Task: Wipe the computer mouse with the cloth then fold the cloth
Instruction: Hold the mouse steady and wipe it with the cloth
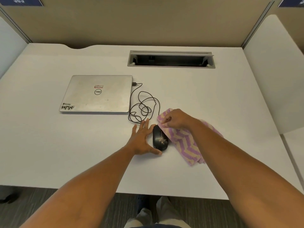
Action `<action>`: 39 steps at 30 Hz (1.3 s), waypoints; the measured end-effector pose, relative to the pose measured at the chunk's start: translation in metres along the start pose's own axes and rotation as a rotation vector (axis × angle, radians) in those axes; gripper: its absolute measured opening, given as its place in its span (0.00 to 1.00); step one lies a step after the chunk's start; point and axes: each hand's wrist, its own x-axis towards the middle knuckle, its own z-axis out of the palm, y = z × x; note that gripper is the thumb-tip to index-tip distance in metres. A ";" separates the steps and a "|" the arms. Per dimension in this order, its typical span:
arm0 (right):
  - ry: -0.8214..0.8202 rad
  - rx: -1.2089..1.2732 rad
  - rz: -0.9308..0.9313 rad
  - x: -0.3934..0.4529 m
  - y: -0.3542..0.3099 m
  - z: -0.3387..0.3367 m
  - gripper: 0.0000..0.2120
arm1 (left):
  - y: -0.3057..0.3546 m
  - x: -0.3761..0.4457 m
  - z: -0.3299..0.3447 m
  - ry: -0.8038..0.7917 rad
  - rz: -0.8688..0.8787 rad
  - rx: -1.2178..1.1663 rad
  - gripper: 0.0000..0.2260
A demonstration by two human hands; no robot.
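A black wired computer mouse (159, 138) lies on the white desk (82, 153). My left hand (142, 138) rests flat beside it on the left, fingers spread, thumb touching the mouse's near end. A purple and cream zigzag cloth (185, 142) lies right of the mouse. My right hand (174, 118) pinches the cloth's far corner, which touches the mouse's front right edge. My right forearm covers part of the cloth.
A shut silver laptop (97, 93) sits to the far left, with the mouse's tangled black cable (142, 107) plugged into its right side. A grey cable tray opening (171, 59) is set in the desk at the back. Partition walls enclose the desk.
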 end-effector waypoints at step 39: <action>-0.134 -0.171 -0.152 -0.001 -0.029 0.010 0.11 | -0.001 -0.001 0.006 0.045 0.014 -0.023 0.56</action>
